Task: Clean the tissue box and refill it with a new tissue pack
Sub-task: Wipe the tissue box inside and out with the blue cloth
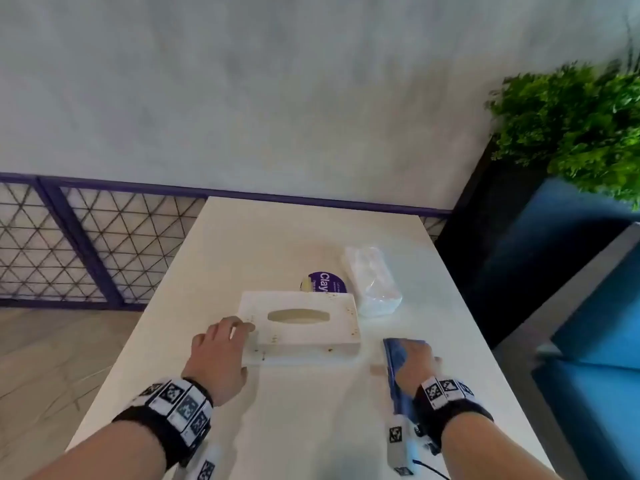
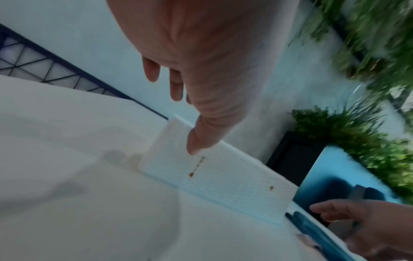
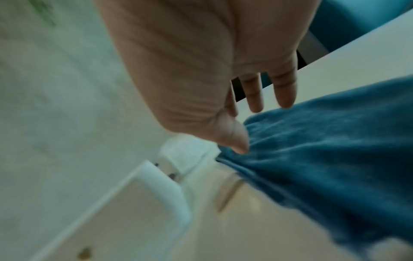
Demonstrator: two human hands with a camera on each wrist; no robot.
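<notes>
A white tissue box (image 1: 301, 323) with an oval slot and brown spots lies in the middle of the white table (image 1: 277, 237). My left hand (image 1: 221, 344) is at its left end with fingers straight; in the left wrist view the thumb (image 2: 196, 146) touches the box (image 2: 223, 176). My right hand (image 1: 415, 362) rests flat on a blue cloth (image 1: 394, 358) to the right of the box. In the right wrist view the fingertips (image 3: 283, 98) touch the cloth (image 3: 324, 150). A tissue pack (image 1: 372, 280) in clear plastic lies behind the box on the right.
A round purple sticker (image 1: 325, 284) lies on the table just behind the box. A blue bench (image 1: 588, 341) stands to the right of the table, with a green plant (image 1: 571, 126) above it. A purple mesh railing (image 1: 86, 237) runs along the left.
</notes>
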